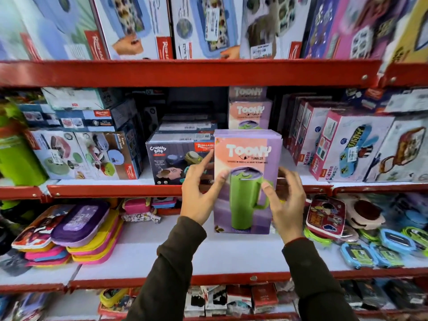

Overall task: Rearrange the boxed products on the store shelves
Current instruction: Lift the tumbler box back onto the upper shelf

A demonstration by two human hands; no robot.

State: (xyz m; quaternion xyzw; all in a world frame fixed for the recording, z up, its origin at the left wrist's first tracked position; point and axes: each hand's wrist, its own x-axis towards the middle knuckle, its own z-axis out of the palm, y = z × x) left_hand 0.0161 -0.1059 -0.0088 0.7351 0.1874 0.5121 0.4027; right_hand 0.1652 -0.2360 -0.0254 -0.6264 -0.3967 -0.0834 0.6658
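A tall purple and orange Toony tumbler box (247, 181), printed with a green tumbler, stands upright in front of the middle shelf's red edge (115, 189). My left hand (199, 193) holds its left side, thumb on the front and index finger stretched up along the edge. My right hand (287, 200) grips its right side, thumb on the front. Directly behind it on the middle shelf stand two more Toony boxes (250, 114), one stacked on the other. A dark Crunchy Bite box (171, 163) sits just left of the held box.
Lunch box cartons fill the top shelf (185, 72) and both ends of the middle shelf. Kidzee boxes (347, 147) stand to the right. Colourful pouches (78, 230) and small lunch boxes (375, 249) lie on the lower shelf, with bare white surface (208, 253) between them.
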